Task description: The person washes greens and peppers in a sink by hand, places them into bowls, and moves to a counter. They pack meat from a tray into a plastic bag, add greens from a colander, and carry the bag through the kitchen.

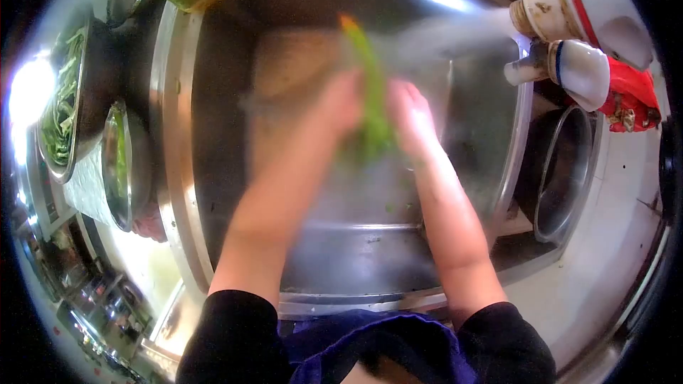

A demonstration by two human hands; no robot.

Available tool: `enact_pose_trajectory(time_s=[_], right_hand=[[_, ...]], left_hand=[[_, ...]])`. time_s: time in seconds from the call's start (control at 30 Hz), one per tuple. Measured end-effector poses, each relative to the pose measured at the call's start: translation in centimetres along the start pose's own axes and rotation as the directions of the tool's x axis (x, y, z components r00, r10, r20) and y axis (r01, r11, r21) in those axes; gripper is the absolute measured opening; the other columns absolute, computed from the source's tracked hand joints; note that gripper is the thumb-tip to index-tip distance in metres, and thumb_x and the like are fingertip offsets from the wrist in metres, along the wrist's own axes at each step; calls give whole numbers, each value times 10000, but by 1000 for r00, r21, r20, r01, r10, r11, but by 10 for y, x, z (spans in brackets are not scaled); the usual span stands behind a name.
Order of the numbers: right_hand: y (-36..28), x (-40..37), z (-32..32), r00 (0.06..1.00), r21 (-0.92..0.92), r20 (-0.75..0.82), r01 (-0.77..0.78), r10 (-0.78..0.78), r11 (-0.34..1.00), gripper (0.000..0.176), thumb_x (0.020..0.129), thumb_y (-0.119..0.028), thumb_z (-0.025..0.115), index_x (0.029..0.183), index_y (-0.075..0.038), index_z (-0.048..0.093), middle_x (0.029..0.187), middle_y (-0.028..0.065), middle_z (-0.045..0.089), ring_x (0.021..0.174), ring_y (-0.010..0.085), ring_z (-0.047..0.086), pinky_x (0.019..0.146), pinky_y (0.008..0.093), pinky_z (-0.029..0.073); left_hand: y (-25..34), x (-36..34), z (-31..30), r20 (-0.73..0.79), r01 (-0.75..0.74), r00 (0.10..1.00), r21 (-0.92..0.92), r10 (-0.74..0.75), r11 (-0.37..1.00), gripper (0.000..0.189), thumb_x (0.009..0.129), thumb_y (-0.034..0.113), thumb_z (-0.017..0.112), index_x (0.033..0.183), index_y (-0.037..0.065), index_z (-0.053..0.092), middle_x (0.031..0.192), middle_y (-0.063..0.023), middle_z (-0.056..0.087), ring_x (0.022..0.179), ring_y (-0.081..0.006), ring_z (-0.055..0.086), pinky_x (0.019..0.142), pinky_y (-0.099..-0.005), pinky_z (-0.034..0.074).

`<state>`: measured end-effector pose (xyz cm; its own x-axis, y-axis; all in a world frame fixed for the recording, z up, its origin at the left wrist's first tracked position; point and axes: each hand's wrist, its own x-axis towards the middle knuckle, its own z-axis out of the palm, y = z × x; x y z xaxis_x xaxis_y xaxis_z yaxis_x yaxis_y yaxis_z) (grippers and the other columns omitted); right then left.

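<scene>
green vegetable (375,92) between left hand (343,102) and right hand (413,115) — both apart, too blurred to tell if gripping; probably light, bendy, slippery if wet (easily bruised, likely) — best taken gently mid-length.

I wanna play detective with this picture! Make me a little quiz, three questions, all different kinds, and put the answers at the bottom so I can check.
1. True or false: the blurry green thing is between the left hand and the right hand.

2. Pick one. What colour are the person's sleeves?
A) Yellow
B) Black
C) White

3. Fill in the blank: the metal tray at the far left holds a pile of ____ pieces. (Name their colour.)

Key:
1. True
2. B, black
3. green
</scene>
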<state>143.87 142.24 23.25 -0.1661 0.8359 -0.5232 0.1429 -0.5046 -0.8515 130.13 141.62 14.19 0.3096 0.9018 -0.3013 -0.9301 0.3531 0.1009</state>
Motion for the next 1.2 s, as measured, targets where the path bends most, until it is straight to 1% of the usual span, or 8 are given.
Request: enact_pose_trajectory(time_s=[0.3, 0.43, 0.57, 0.73, 0.83, 0.97, 1.17, 1.2], right_hand=[[-34, 0, 0, 974, -122, 206, -66, 91, 990, 285, 919, -315, 501, 1061, -70, 540, 793, 77, 572, 566, 137, 493, 483, 245, 412], [-31, 32, 4, 976, 435, 52, -211, 209, 876, 272, 924, -285, 459, 1021, -46, 546, 779, 96, 588, 556, 153, 492, 456, 247, 386], [-49, 16, 3, 935, 481, 346, -250, 80, 841, 283, 924, -261, 441, 1083, -43, 526, 827, 88, 598, 629, 174, 538, 541, 257, 453], [-62, 7, 0, 910, -347, 414, 122, 35, 930, 350, 877, -222, 531, 1157, -14, 497, 1030, 112, 628, 756, 225, 604, 630, 351, 491], [-46, 11, 12, 675, -496, 445, 733, -588, 466, 376, 855, -216, 542, 1155, 2, 480, 1020, 199, 619, 850, 346, 617, 684, 423, 491], [-75, -26, 26, 842, -729, 458, 540, -286, 421, 430, 847, -213, 541, 1220, -17, 457, 952, 277, 590, 923, 433, 545, 739, 480, 456], [-76, -49, 29, 819, -355, 560, 376, -127, 856, 426, 896, -164, 437, 1296, -20, 457, 669, -26, 485, 555, 63, 420, 509, 226, 370], [-61, -44, 29, 829, -299, 546, 326, -120, 897, 407, 913, -188, 440, 1270, 6, 465, 683, -37, 499, 554, 57, 425, 492, 229, 364]], left_hand=[[22, 9, 66, -66, -168, 983, 26, 169, 985, 320, 935, 400, 465, 1025, 106, 557, 1084, -79, 606, 946, -227, 575, 673, -394, 497], [18, 6, 82, -233, 12, 965, 493, 119, 870, 267, 917, 385, 520, 1015, 139, 556, 973, -42, 624, 772, -154, 589, 484, -321, 464], [23, 3, 92, -156, -269, 945, 137, 289, 953, 202, 916, 317, 547, 995, 131, 555, 889, -26, 615, 749, -142, 585, 535, -278, 476], [29, 1, 90, -187, -384, 876, 290, 445, 877, 179, 933, 275, 522, 996, 109, 537, 857, -45, 597, 747, -180, 586, 618, -327, 504], [25, -13, 100, -204, -446, 788, 460, 581, 768, 180, 939, 269, 512, 1010, 104, 515, 821, -42, 560, 697, -167, 556, 625, -345, 505], [27, -41, 125, -279, -553, 738, 273, 615, 787, 236, 939, 317, 509, 1048, 110, 473, 755, -19, 469, 585, -125, 451, 565, -313, 473], [22, -75, 149, -320, -518, 621, 517, 715, 682, 110, 912, 189, 564, 964, 103, 518, 727, 33, 490, 566, -72, 438, 468, -228, 387], [17, -67, 130, -128, -530, 488, 742, 864, 410, 132, 873, 113, 602, 981, 82, 532, 768, 24, 526, 636, -54, 475, 491, -216, 397]])
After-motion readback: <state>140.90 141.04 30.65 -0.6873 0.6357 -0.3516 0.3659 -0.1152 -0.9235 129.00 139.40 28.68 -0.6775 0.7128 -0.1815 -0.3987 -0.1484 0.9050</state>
